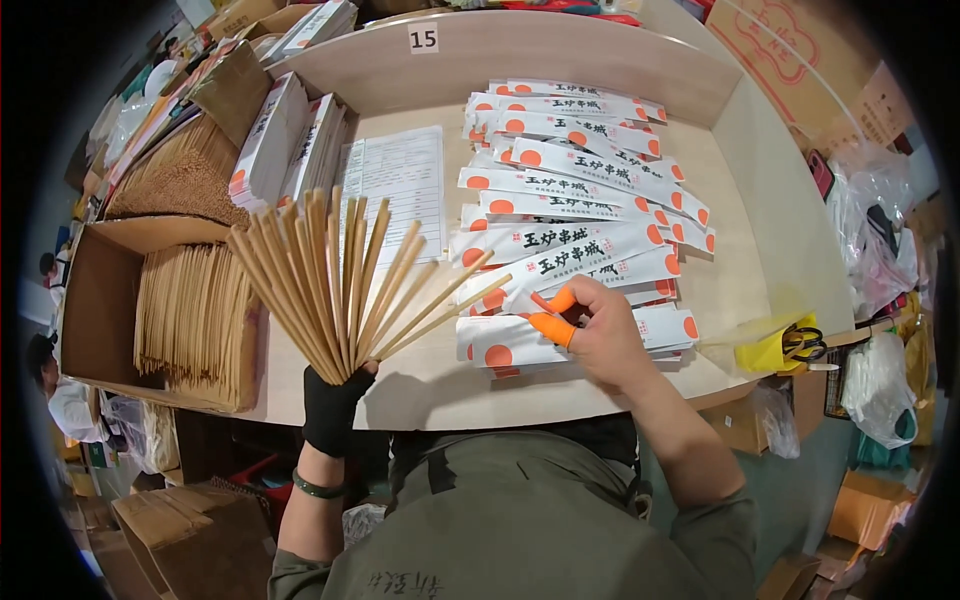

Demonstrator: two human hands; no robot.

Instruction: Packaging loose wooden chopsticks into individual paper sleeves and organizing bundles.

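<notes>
My left hand (336,408), in a black fingerless glove, is closed around the lower ends of a bundle of chopsticks (345,290). Their upper ends fan out above the table, and a couple slant right toward the paper sleeves. Orange finger covers are on the thumb and forefinger of my right hand (607,335), which is bent over the near part of the sleeve pile. Those fingertips pinch the edge of a white paper sleeve (520,300) with a reddish mark, partly hidden by the fingers. Beyond lie several more white sleeves (590,180) with orange dots, overlapping in a loose stack.
At left stands a cardboard box (85,310) of chopsticks, with another heap of sticks (180,165) behind it. Stacked sleeves (268,145) and a printed sheet (400,180) lie at the back left. Scissors (803,345) sit in a yellow holder at the right edge. Low walls border the table.
</notes>
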